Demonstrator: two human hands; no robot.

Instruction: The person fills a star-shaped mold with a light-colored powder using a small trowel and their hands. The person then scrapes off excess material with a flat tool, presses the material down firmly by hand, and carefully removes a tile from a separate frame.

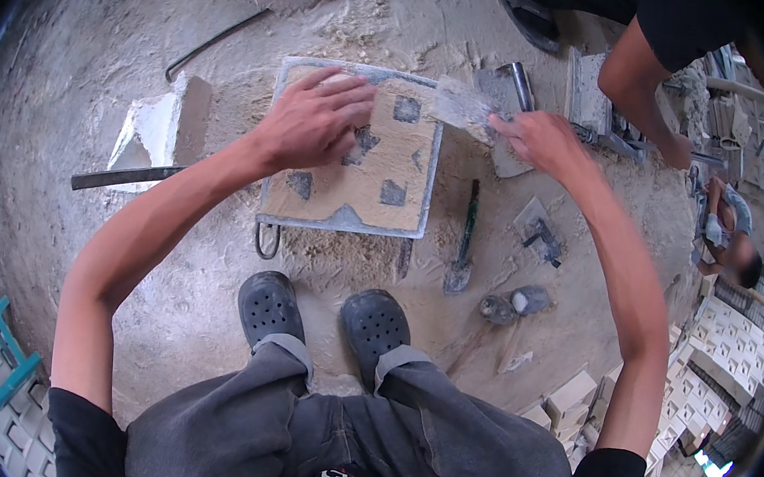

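Observation:
A square metal mould [344, 220] lies on the ground in front of my feet. Tan powder covers its inside, and dark grey patches show through it in several places. My left hand [320, 120] is over the upper left part of the mould, palm down with its fingers apart; whether it touches the powder I cannot tell. At the upper right corner, my right hand [543, 142] grips a flat, pale scraper [462, 108] by its right end. Motion blurs the scraper, which reaches over the mould's edge.
A flat trowel with a tube handle [523, 86] lies right of the mould. Closer are a green-handled trowel [470, 219], a small float [541, 234] and a bottle [531, 299]. Left stand a white block [161, 130] and a metal bar [126, 177]. Another person's leg [645, 84] is upper right.

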